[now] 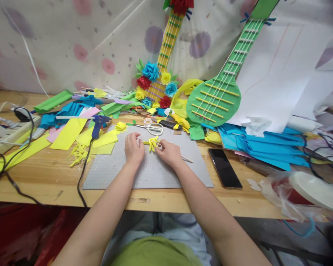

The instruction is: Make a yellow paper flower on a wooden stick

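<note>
My right hand [169, 152] pinches a thin wooden stick, whose pointed end [187, 159] comes out behind the hand over the cutting mat. Fringed yellow crepe paper [153, 144] is bunched around the stick's other end, at the right fingertips. From it a narrow yellow strip [145, 142] runs left to my left hand [134, 148], which is closed on it with curled fingers; its exact grip is partly hidden. Both hands are low over the grey cutting mat [155, 177]. Just beyond the left hand lies a finished yellow paper flower [121, 126].
White-handled scissors [154, 129] and a dark cutter [170, 125] lie behind the hands. A blue glue gun [99, 125], its cord trailing forward, stands left among yellow paper pieces. A phone [224, 168] lies right. Green [213, 99] and flowered yellow [166, 51] paper instruments lean at the back.
</note>
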Demonstrator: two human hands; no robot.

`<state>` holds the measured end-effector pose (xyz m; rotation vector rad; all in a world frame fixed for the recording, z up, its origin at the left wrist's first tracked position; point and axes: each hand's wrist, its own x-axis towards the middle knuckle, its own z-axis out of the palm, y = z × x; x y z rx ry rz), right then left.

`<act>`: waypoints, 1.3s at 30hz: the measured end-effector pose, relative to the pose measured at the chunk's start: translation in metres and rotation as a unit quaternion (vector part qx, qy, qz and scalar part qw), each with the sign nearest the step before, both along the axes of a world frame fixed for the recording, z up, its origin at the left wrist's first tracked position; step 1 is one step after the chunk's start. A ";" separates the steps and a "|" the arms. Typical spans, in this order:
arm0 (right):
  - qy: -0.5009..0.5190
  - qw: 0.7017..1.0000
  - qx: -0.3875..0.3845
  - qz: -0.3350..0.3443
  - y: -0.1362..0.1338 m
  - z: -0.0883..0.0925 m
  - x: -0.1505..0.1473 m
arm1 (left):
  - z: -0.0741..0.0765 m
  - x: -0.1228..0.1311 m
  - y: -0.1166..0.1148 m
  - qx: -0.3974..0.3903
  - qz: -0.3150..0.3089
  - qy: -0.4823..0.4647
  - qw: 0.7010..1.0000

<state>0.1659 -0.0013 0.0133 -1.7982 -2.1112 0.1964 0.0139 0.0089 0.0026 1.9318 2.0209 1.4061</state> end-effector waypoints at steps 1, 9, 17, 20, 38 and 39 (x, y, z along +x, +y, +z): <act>-0.001 1.000 -0.001 -0.003 0.000 0.000 0.000 | 0.004 0.000 -0.003 -0.003 0.000 0.008 1.000; -0.021 1.000 -0.004 0.004 -0.004 0.003 -0.007 | 0.013 0.010 -0.013 -0.200 -0.055 0.147 0.967; -0.054 0.998 -0.018 0.001 -0.001 0.000 -0.017 | 0.004 0.011 -0.008 -0.197 -0.034 0.142 0.970; -0.053 0.998 -0.012 -0.012 -0.001 0.000 -0.015 | 0.004 0.010 -0.007 -0.176 -0.009 0.120 0.977; -0.060 0.998 -0.009 -0.007 -0.002 0.006 -0.010 | 0.003 0.016 -0.006 -0.184 -0.052 0.006 0.982; -0.061 0.998 -0.004 0.006 -0.002 0.006 -0.010 | 0.002 0.016 -0.006 -0.178 -0.054 -0.008 0.983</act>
